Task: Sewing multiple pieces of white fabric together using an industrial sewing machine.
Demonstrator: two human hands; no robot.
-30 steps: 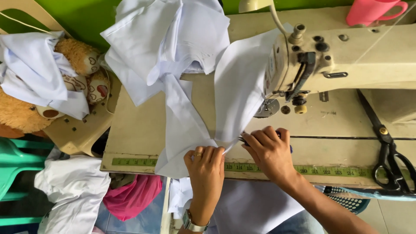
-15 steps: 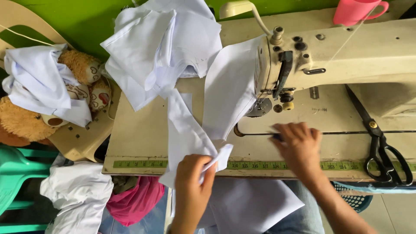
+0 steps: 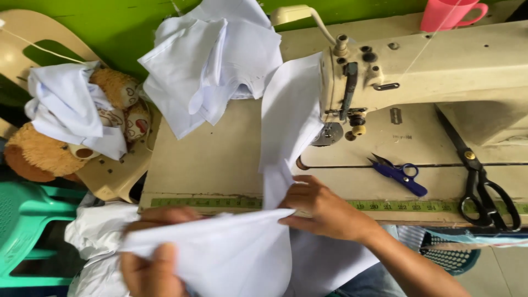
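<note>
White cotton-like fabric is filling the lower middle of the view: a long white cloth piece (image 3: 231,253) is being held up in front of the person, and its narrow strip is running up across the table (image 3: 214,165) toward the needle area of the cream sewing machine (image 3: 440,71). The left hand (image 3: 151,264) is gripping the lower left edge of this cloth, with the thumb pressed on top and the fingers closed underneath, so the grip is tight on the fabric. The right hand (image 3: 324,212) is pinching the other side of the cloth near the table edge, just over the measuring tape (image 3: 396,205) that is glued along it; its fingers are curled and closed on the fabric too.

As I am judging it, the person is spreading and straightening the piece between both hands, which is a preparing step and not the sewing itself. The next move is probably asking for the edge to be laid flat and lined up, with both hands keeping the cloth stretched and without wrinkles.

Small blue thread snips (image 3: 397,173) are lying on the machine bed, near the right hand but not touching it. Large black scissors (image 3: 478,176) are resting further right. A pile of white cloth (image 3: 214,60) is sitting at the back of the table.
</note>
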